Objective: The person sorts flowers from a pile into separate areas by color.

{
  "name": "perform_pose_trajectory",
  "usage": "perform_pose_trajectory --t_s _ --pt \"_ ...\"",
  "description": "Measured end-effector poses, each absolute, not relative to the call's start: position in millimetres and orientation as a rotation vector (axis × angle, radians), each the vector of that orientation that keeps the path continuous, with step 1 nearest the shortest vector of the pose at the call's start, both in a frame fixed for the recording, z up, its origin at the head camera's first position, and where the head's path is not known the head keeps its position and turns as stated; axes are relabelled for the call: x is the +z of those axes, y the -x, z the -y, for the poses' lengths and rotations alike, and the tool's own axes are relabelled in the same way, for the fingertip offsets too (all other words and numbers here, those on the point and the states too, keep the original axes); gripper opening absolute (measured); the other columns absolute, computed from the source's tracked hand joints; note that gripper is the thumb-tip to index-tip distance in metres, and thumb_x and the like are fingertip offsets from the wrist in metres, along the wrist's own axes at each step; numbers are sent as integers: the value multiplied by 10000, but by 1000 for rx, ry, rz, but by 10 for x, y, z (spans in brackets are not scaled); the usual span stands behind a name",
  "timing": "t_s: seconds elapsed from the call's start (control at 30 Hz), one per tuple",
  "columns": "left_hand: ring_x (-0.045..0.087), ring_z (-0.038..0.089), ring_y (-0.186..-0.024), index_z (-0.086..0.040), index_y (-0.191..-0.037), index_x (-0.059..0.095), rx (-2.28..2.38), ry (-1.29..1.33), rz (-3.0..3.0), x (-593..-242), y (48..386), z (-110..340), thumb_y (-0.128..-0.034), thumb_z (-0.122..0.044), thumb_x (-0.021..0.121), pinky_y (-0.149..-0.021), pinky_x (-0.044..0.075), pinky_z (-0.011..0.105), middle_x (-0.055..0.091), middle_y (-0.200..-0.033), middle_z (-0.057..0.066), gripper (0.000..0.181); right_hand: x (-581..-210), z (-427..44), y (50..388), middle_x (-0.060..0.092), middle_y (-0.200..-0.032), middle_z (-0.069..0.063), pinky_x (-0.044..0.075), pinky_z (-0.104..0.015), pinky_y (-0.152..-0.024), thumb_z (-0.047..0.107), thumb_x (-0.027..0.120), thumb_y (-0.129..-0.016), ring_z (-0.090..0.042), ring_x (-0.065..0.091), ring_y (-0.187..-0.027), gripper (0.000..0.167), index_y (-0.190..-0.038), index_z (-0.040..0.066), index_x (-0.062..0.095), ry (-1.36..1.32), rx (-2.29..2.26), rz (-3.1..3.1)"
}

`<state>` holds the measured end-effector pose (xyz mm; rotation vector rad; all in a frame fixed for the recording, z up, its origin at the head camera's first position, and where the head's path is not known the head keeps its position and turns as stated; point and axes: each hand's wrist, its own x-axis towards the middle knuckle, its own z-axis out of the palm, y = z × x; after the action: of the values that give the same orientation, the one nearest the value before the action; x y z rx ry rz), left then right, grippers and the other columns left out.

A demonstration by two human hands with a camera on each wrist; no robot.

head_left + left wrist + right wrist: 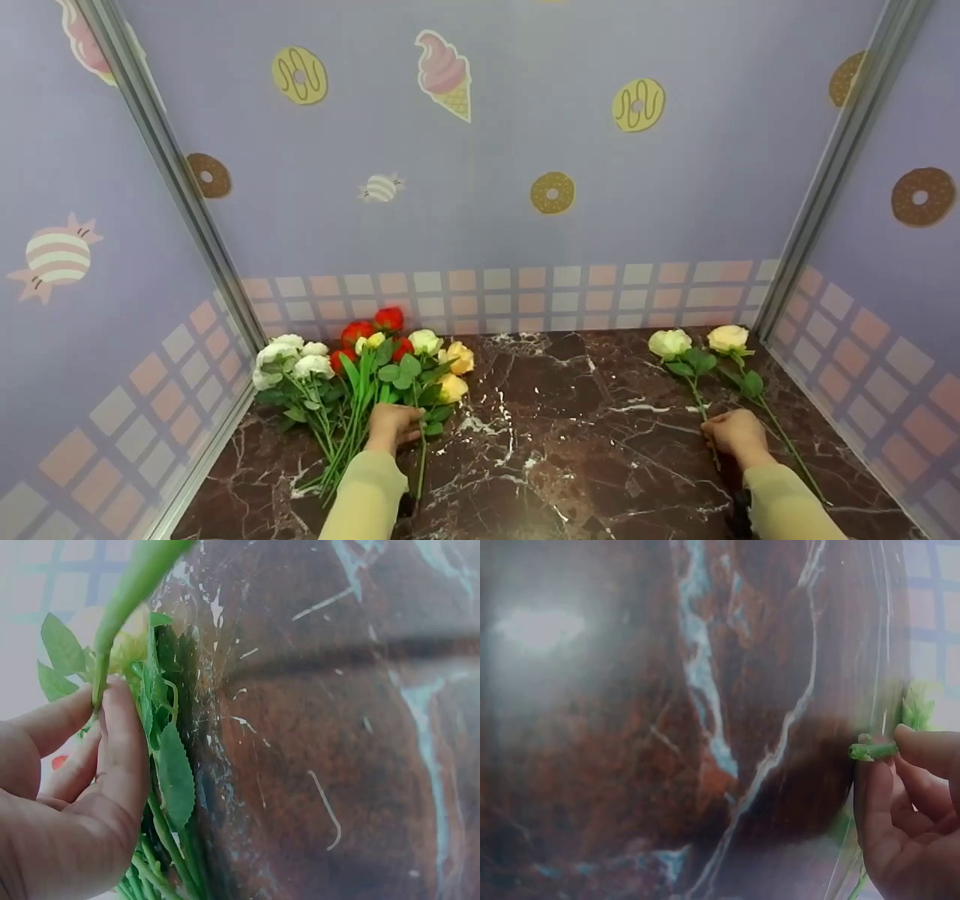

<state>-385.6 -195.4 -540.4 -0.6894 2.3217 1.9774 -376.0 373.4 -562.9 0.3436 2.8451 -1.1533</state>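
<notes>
At the left, my left hand pinches the green stem of a flower between thumb and fingertips. That stem runs up into green leaves below a pale green-white rose, though leaves hide where they join. Against this hand's left lies a bunch of flowers: white blooms, red roses and yellow-orange roses. Over at the right, my right hand pinches the stem of a pale whitish rose; the cut stem end pokes out past the thumb. A cream rose lies beside it.
A dark marbled tabletop stretches between the hands. Lilac panels with sweets printed on them enclose it at the back and both sides. Metal posts stand at the two back corners. Several green stems lie toward the front left.
</notes>
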Motion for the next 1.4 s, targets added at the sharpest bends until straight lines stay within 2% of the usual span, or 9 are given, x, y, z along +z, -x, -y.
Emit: perform_pose_trajectory --t_s 0.13,0.2,0.47,0.67,0.93,1.17,1.4 --pt "749 192 -740 136 -1152 699 2091 691 -2209 -5409 3837 1967 -958 4 684 -699 651 327 768 -884 170 235 -5643 -3729 3751 755 -1019 -257 578 -571 -872 160 662 -965 -448 693 -936 292 -1091 -89 747 -331 -981 -2954" --pt "765 189 -730 141 -1156 698 2122 692 -2174 -5406 3833 1962 -961 7 679 -691 654 319 778 -856 169 238 -5651 -3726 3743 728 -1094 -291 566 -590 -884 165 681 -954 -493 663 -986 294 -1093 -86 745 -332 -950 -2980" --pt "781 181 -748 136 -1206 683 2188 676 -2114 -5375 3775 1912 -958 -12 698 -713 657 312 791 -840 139 289 -5665 -3729 3725 712 -1091 -313 570 -581 -852 138 701 -932 -483 666 -949 271 -1051 -102 741 -350 -978 -3001" --pt "796 212 -823 137 -1267 652 2224 655 -2098 -5332 3745 1883 -967 -14 688 -757 659 335 793 -945 189 338 -5696 -3734 3717 705 -1056 -322 572 -569 -809 130 714 -914 -473 664 -905 260 -1013 -109 732 -331 -1009 -3042" --pt "792 178 -792 127 -1281 649 2221 649 -2092 -5294 3769 1850 -975 -20 679 -722 653 288 799 -901 149 341 -5728 -3736 3704 699 -1073 -331 567 -581 -819 176 712 -938 -493 658 -946 331 -1062 -131 707 -334 -1011 -3052" --pt "780 142 -753 121 -1294 642 2240 621 -2105 -5246 3764 1826 -981 -26 673 -668 644 265 800 -874 110 347 -5717 -3659 3680 702 -1067 -332 560 -599 -816 162 615 -982 -497 666 -930 323 -1109 -127 683 -375 -1038 -3142" --pt "786 142 -804 102 -1337 621 2252 588 -2121 -5165 3780 1732 -990 -49 670 -628 624 222 796 -1011 173 382 -5671 -3490 3701 708 -1085 -325 564 -596 -825 153 587 -998 -490 676 -952 336 -1174 -122 667 -343 -1090 -3222"
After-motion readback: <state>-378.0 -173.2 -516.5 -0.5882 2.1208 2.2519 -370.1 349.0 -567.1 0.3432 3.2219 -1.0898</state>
